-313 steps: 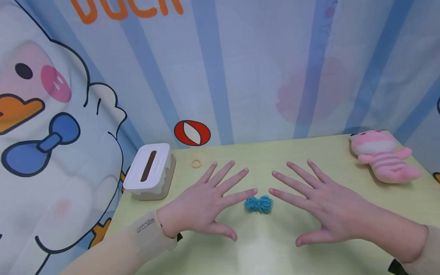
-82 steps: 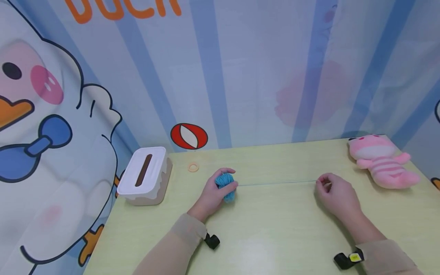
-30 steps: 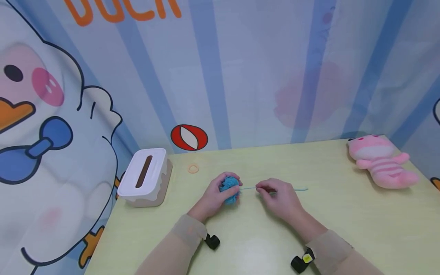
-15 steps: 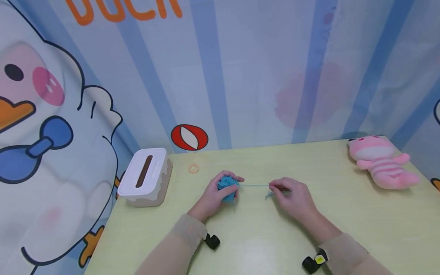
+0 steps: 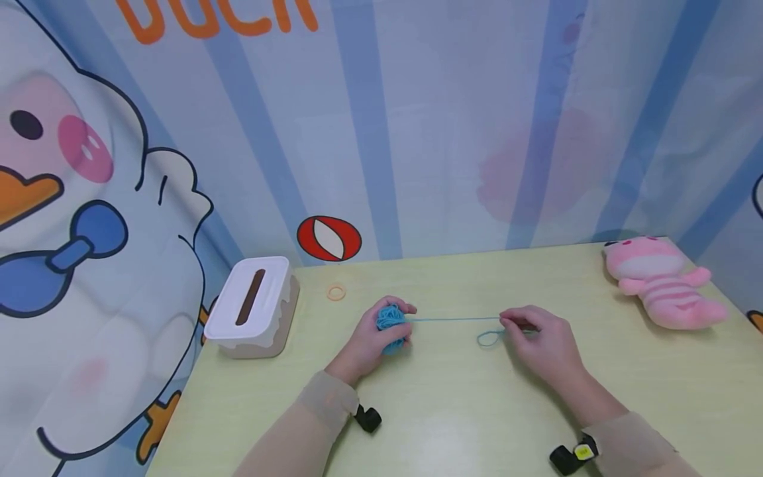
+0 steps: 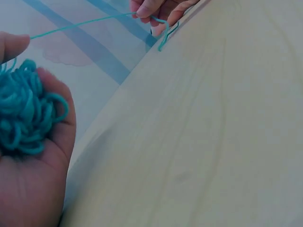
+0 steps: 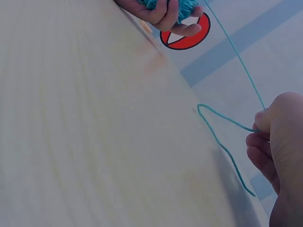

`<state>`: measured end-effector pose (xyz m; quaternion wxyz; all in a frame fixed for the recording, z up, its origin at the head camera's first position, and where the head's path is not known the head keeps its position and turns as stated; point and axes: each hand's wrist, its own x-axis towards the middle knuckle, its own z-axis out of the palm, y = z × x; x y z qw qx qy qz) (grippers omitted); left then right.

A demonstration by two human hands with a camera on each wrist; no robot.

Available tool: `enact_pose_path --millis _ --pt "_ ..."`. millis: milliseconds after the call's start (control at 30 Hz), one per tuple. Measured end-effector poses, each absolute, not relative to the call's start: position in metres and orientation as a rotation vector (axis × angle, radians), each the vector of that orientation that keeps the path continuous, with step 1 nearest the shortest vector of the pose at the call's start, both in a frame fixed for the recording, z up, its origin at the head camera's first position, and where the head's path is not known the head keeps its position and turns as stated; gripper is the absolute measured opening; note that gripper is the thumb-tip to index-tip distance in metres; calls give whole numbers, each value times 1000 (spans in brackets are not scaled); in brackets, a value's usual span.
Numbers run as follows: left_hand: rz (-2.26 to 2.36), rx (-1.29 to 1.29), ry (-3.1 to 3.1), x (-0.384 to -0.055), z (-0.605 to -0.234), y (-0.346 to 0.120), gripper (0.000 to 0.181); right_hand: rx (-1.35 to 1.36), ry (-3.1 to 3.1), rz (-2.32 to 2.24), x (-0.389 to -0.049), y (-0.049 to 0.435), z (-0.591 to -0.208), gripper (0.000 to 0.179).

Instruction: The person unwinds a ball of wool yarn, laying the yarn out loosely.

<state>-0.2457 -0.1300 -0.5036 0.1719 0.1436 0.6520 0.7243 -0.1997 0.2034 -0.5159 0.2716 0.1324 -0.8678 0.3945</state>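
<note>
My left hand (image 5: 368, 339) holds a small bundle of teal yarn (image 5: 390, 318), its thumb and fingers wrapped about the strands. In the left wrist view, loose loops of the yarn (image 6: 26, 111) stick out over the palm. From the bundle a strand (image 5: 456, 318) runs taut to the right. My right hand (image 5: 545, 341) pinches that strand between thumb and fingertips. Below the pinch, a slack tail (image 5: 489, 339) hangs in a loop; the right wrist view shows this tail (image 7: 218, 139) bent, with its free end low.
A white lidded box (image 5: 253, 308) with a brown slot stands at the table's left side. A thin pale orange ring (image 5: 336, 292) lies near the back edge. The pink plush toy (image 5: 661, 281) rests at the far right. Behind the table (image 5: 441, 411) hangs a printed cloth (image 5: 441, 132).
My right hand has moved right over the last second, lengthening the taut strand. My left hand stays nearly in place with the bundle. Earliest, both hands were spread and the yarn lay on the table.
</note>
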Motion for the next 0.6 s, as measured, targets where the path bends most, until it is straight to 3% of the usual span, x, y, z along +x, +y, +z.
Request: enact_pose_path --millis 267,500,600 --pt "2071 388 1825 -245 -502 -129 43 281 -2311 1077 -197 234 -517 16" --pt "2073 387 1854 -246 -504 -131 35 125 -2412 1045 -194 254 -514 15" --pt "2067 390 1871 -247 -505 -131 39 23 -2476 971 -194 260 -512 16"
